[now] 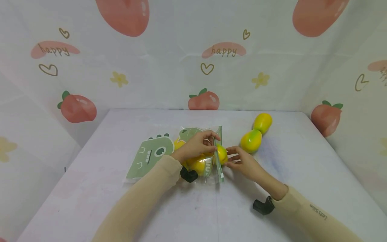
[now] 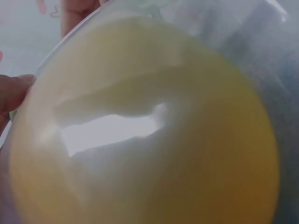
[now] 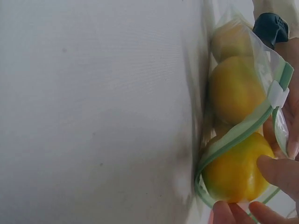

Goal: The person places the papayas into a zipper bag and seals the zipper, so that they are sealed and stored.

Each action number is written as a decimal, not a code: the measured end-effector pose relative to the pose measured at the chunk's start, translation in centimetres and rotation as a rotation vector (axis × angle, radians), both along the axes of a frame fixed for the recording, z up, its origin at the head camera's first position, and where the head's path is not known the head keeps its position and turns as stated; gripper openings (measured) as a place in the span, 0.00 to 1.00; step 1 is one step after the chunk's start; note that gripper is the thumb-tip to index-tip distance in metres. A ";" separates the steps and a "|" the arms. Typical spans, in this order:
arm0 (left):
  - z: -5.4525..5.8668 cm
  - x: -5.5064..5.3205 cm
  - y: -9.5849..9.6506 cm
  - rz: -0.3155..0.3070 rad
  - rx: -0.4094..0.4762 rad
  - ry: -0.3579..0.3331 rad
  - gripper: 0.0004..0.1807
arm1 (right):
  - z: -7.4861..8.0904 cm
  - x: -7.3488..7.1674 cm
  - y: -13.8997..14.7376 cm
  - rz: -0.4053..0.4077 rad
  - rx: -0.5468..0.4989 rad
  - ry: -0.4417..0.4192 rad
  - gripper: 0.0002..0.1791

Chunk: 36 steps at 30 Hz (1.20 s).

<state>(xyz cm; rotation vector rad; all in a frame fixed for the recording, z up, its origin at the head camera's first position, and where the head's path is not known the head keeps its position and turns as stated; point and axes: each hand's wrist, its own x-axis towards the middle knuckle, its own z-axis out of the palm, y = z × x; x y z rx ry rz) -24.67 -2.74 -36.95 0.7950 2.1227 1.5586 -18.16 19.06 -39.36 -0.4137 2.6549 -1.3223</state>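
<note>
A clear zip bag with green dinosaur print lies on the table, with several yellow mangoes inside. My left hand reaches over it and pinches the rim of its mouth. In the left wrist view a bagged mango fills most of the picture, with the thumb at the plastic's edge. My right hand grips a yellow-green mango, thumb on one side and fingertips on the other. That mango sits within the bag's open mouth, whose green zip strip runs round it. A white slider is on the strip.
Two loose mangoes, one nearer and one farther, touch each other to the right of the bag. A flat green dinosaur-print bag lies on the left. Behind the pale table hangs a fruit-patterned cloth.
</note>
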 end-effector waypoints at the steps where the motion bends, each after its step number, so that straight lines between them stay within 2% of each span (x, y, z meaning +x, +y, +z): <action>1: 0.0 0.0 0.0 -0.001 0.001 0.003 0.17 | 0.0 0.0 0.0 0.002 -0.002 0.001 0.27; 12: 0.2 0.0 -0.1 -0.001 -0.001 0.000 0.18 | 0.3 -0.1 -0.1 0.009 0.050 0.030 0.27; 25: 0.2 -0.2 0.0 0.007 -0.012 0.015 0.18 | 0.2 0.0 -0.4 0.073 0.002 -0.002 0.30; 36: 0.3 -0.1 -0.1 0.006 -0.015 0.012 0.19 | 0.2 -0.1 -0.2 0.070 0.021 -0.005 0.29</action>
